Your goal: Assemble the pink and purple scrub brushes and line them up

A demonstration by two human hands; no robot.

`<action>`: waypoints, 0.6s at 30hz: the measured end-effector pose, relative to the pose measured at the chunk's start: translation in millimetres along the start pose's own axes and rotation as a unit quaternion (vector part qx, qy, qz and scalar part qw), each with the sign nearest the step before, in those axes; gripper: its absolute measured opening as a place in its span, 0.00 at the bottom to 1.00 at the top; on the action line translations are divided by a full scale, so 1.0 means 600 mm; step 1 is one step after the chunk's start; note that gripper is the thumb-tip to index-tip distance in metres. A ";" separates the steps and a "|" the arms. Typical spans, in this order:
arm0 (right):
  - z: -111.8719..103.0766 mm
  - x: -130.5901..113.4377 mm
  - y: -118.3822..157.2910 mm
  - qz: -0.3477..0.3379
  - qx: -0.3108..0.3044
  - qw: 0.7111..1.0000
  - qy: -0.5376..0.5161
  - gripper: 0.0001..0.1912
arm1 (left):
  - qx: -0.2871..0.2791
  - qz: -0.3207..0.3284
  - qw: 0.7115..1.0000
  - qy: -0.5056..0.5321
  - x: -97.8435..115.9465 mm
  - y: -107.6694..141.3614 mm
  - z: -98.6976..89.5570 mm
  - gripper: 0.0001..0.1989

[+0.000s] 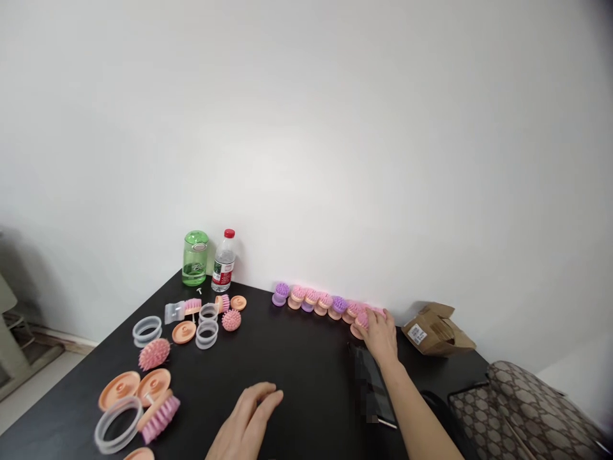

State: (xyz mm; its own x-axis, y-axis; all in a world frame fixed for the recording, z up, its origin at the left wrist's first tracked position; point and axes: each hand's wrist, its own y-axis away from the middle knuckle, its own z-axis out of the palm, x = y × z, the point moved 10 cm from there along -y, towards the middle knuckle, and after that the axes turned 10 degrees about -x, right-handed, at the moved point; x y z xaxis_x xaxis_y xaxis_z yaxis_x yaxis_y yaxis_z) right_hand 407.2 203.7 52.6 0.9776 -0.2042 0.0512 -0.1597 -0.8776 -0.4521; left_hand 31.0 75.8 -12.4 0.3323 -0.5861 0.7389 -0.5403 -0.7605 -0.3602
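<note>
My right hand [380,335] reaches to the right end of a row of small round brushes along the wall, its fingers on a pink-topped brush [360,321]. More pink brushes [324,303] and purple ones [338,307] stand in that row. Over the front of the black table, my left hand [249,421] holds nothing, thumb and fingers slightly apart. Left of it lie a brush head with pink-purple bristles [161,416], orange discs [119,390], clear rings [118,425] and pink bristle heads [154,354].
A green bottle [195,259] and a red-capped water bottle [224,263] stand at the back left. A dark phone-like device [376,386] lies beside my right forearm. Farther right are an open cardboard box [438,329] and a patterned bag [531,409].
</note>
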 end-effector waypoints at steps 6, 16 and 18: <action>-0.048 -0.126 0.076 -0.132 0.032 0.987 -0.080 0.24 | -0.070 0.040 0.996 -0.030 0.062 -0.009 -0.016 0.40; -0.124 -0.422 0.295 -0.385 -0.072 0.874 -0.288 0.22 | 0.028 -0.032 0.982 -0.186 0.111 -0.012 -0.181 0.13; -0.114 -0.447 0.323 -0.395 -0.091 0.865 -0.296 0.22 | 0.055 -0.081 0.966 -0.238 0.085 -0.001 -0.232 0.12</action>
State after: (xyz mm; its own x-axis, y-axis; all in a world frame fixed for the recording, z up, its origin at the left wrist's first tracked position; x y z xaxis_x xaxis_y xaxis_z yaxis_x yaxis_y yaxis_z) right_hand 104.8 58.9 12.3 0.6819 0.7008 -0.2096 0.6233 -0.7066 -0.3349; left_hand -58.9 85.1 104.9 0.7374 -0.4990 0.4552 -0.3749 -0.8630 -0.3387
